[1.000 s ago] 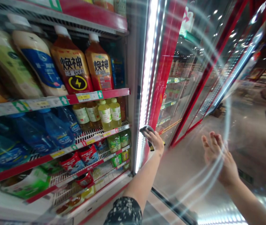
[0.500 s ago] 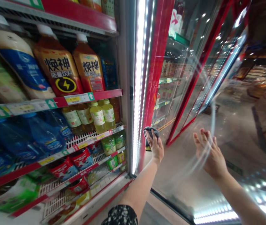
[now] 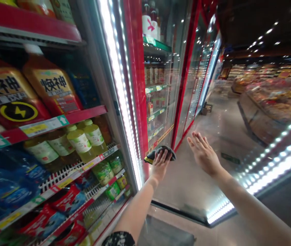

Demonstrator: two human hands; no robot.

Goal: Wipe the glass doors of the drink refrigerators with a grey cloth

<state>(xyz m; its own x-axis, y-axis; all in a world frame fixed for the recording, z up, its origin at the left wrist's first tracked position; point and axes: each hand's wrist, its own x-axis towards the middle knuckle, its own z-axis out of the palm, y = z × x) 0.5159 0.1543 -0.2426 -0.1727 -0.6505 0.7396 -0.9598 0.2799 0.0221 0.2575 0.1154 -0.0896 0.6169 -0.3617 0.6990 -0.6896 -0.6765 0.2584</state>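
My left hand [image 3: 160, 167] presses a dark grey cloth [image 3: 170, 152] with a yellow edge against the glass door [image 3: 178, 184] of a drinks cooler. Its fingers lie over the folded cloth, near the door's lit hinge side. To the right, my right hand [image 3: 204, 155] is raised with fingers stretched out and palm toward the same pane. It holds nothing; whether it touches the glass I cannot tell. The floor and store aisle show through the pane.
At left, cooler shelves [image 3: 83, 118] hold bottles of orange and yellow drinks [image 3: 80, 140] and red packets [image 3: 42, 218]. A bright light strip [image 3: 119, 82] runs down the cooler frame. Another strip [image 3: 276, 164] edges the door's right side. Beyond are red-framed doors [image 3: 183, 85] and a produce display [image 3: 263, 109].
The view has swung right, bringing more of the aisle and door edge into sight. The cloth is spread wider under my left hand, and both hands appear closer together. Whitish streaks near my right hand no longer show.
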